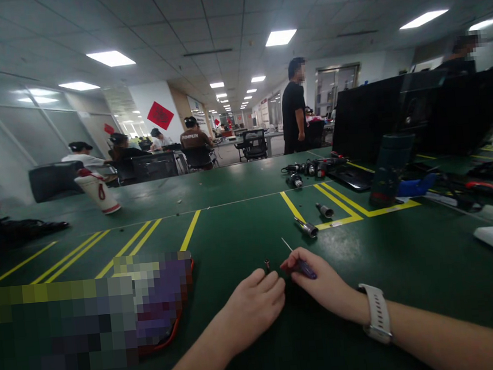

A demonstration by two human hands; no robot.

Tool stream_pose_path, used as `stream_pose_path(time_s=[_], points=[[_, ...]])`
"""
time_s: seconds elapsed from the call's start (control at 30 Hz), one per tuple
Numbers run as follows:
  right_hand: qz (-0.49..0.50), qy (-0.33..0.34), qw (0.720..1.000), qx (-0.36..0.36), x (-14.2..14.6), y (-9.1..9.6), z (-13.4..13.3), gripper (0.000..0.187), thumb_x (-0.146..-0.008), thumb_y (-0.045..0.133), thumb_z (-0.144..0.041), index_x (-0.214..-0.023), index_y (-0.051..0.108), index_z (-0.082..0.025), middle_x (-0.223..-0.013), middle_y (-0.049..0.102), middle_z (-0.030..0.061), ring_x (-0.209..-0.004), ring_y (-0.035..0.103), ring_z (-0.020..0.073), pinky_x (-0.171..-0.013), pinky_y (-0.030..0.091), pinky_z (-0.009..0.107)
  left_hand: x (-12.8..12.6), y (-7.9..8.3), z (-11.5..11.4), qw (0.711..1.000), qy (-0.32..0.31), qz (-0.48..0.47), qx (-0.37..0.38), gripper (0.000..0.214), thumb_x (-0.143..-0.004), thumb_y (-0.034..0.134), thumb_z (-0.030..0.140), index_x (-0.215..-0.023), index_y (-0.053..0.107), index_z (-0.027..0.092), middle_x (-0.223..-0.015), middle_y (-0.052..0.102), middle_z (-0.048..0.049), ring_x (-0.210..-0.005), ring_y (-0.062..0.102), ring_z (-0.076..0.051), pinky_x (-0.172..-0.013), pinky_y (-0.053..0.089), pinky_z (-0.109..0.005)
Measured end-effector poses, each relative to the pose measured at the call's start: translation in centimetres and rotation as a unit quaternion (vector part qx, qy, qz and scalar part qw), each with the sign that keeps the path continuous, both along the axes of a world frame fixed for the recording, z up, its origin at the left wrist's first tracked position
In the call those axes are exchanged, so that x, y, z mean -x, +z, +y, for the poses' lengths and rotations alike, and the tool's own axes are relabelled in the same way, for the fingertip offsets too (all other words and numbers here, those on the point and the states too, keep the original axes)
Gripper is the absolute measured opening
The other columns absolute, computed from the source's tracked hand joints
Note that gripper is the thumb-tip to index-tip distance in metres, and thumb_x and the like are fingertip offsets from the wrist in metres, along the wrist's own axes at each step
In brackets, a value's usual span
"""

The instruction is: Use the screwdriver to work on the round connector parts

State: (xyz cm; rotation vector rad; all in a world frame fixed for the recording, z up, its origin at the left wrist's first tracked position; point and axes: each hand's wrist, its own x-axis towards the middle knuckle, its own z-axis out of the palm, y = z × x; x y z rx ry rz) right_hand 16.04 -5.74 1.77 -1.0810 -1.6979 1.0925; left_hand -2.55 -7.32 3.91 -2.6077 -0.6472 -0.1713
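My right hand (319, 279) is closed around a small screwdriver (308, 269) with a purple handle. Its thin metal shaft points up and to the left. Just left of it, my left hand (257, 302) pinches a small dark piece (267, 265) whose tip shows above the fingers; most of it is hidden, so its kind is unclear. The two hands are close together, low over the green table (216, 236). Beyond the right hand lie two metal cylindrical parts, one nearer (306, 227) and one farther (325, 210).
A phone-like object in a red-edged case (172, 324) lies to the left, partly pixelated. Farther back are a white cup (100, 192), several dark connectors (309, 169), a dark bottle (391, 166) and black monitors (374, 116). A person (294, 109) stands beyond the table; others sit behind.
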Motion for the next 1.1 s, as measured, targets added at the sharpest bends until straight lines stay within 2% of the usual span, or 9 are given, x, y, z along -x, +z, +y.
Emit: stream_pose_path(time_s=[0.13,0.4,0.47,0.53,0.63,0.77,0.87,0.97,1.1], points=[[0.023,-0.013,1.000,-0.003,0.1,0.1,0.0,0.018,-0.074,0.048,-0.004,-0.083,0.051,-0.020,-0.091,0.060,0.0020,-0.090,0.059,0.0181,-0.085,0.047,0.039,-0.1,-0.2,0.1,0.998,-0.017,0.036,-0.038,0.019,-0.089,0.045,0.009,-0.098,0.062,0.013,-0.094,0.065,-0.0055,-0.086,0.057,-0.018,-0.074,0.039,-0.031],[0.013,-0.015,1.000,0.003,0.1,0.0,0.0,0.019,-0.074,0.048,-0.004,-0.084,0.054,-0.020,-0.091,0.061,0.0021,-0.089,0.059,0.0188,-0.084,0.047,0.040,0.2,0.0,0.6,1.000,-0.010,0.014,-0.004,0.022,-0.089,0.043,0.008,-0.100,0.061,0.012,-0.093,0.067,-0.0069,-0.087,0.059,-0.019,-0.077,0.046,-0.032],[0.012,-0.011,1.000,0.003,0.0,0.1,-0.1,0.018,-0.076,0.048,-0.006,-0.085,0.055,-0.020,-0.091,0.061,0.0023,-0.090,0.060,0.0189,-0.085,0.047,0.040,0.6,-0.1,0.8,0.999,0.009,-0.028,0.023,0.023,-0.087,0.044,0.008,-0.102,0.061,0.014,-0.098,0.066,-0.0073,-0.092,0.059,-0.021,-0.078,0.048,-0.034],[0.010,-0.008,1.000,0.011,-0.1,0.2,-0.2,0.015,-0.079,0.048,-0.009,-0.087,0.056,-0.019,-0.093,0.062,0.0029,-0.091,0.060,0.0190,-0.085,0.047,0.039,1.1,-0.4,1.1,0.991,0.041,-0.116,0.043,0.028,-0.085,0.045,0.003,-0.105,0.060,0.016,-0.109,0.064,-0.0088,-0.102,0.057,-0.023,-0.084,0.048,-0.039],[0.024,-0.004,0.999,0.044,-0.2,0.4,-0.3,0.015,-0.086,0.047,-0.019,-0.098,0.057,-0.019,-0.097,0.063,0.0049,-0.093,0.060,0.0197,-0.085,0.046,0.039,2.0,-1.2,1.9,0.958,0.092,-0.261,0.079,0.040,-0.078,0.042,-0.005,-0.105,0.060,0.019,-0.118,0.059,-0.0099,-0.111,0.053,-0.022,-0.087,0.048,-0.043],[0.049,0.012,0.997,0.057,-0.4,0.7,-0.5,0.029,-0.089,0.049,-0.036,-0.110,0.058,-0.020,-0.092,0.065,0.0042,-0.090,0.061,0.0200,-0.083,0.046,0.038,2.4,-1.9,2.9,0.909,0.101,-0.386,0.122,0.037,-0.076,0.048,-0.003,-0.100,0.063,0.021,-0.106,0.066,-0.0059,-0.100,0.059,-0.021,-0.084,0.049,-0.045],[0.031,0.009,0.999,0.017,-0.5,1.2,-0.7,0.034,-0.087,0.048,-0.047,-0.094,0.066,-0.019,-0.081,0.063,0.0028,-0.080,0.059,0.0191,-0.074,0.046,0.035,2.4,-1.9,3.1,0.882,0.132,-0.436,0.123,0.033,-0.075,0.053,-0.001,-0.097,0.064,0.022,-0.103,0.068,-0.0050,-0.096,0.059,-0.022,-0.083,0.048,-0.047],[0.014,0.005,1.000,0.011,-0.7,1.6,-0.8,0.042,-0.086,0.046,-0.053,-0.075,0.066,-0.018,-0.067,0.058,0.0006,-0.066,0.054,0.0160,-0.063,0.042,0.031,2.4,-2.1,3.1,0.846,0.170,-0.480,0.159,0.032,-0.077,0.055,0.004,-0.102,0.061,0.023,-0.106,0.065,-0.0046,-0.096,0.059,-0.022,-0.079,0.050,-0.043],[0.063,0.007,0.997,0.046,-1.0,1.3,-0.6,0.035,-0.084,0.052,-0.049,-0.072,0.062,-0.018,-0.054,0.047,-0.0046,-0.051,0.044,0.0112,-0.052,0.036,0.026,2.3,-3.3,3.3,0.784,0.181,-0.539,0.248,0.031,-0.080,0.052,0.010,-0.108,0.055,0.022,-0.110,0.060,-0.0043,-0.095,0.061,-0.019,-0.077,0.053,-0.035]])
